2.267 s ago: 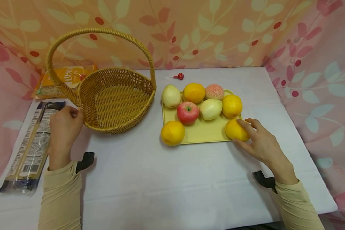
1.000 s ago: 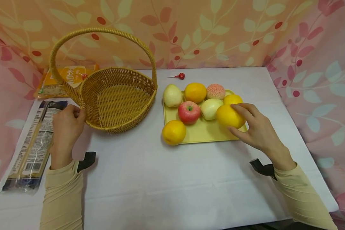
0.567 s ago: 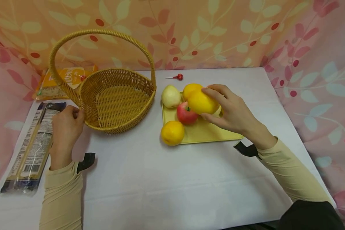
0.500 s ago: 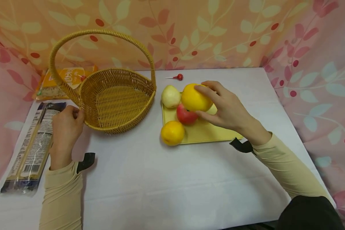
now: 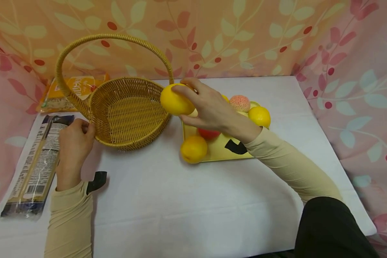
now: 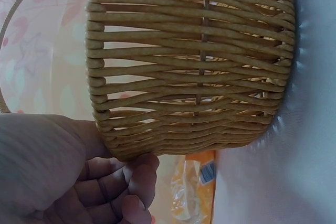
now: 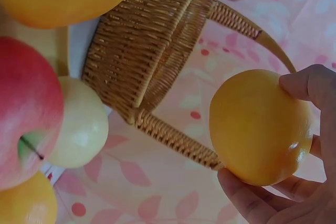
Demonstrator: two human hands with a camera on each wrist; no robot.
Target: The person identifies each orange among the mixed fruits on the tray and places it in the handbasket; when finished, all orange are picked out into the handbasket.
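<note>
Gripping a yellow fruit (image 5: 177, 99), long axis roughly sideways, right fingers (image 5: 188, 92) spread wide; left fingers (image 6: 142, 181) pinch the basket (image 5: 129, 87).

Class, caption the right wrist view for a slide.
The right hand holds a yellow fruit near a wicker basket, a red apple at the picture's left edge.

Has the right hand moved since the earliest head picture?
Yes. Judged against the tray, the right hand, now holding a yellow fruit, has gone left, from the near right corner toward the basket.
</note>
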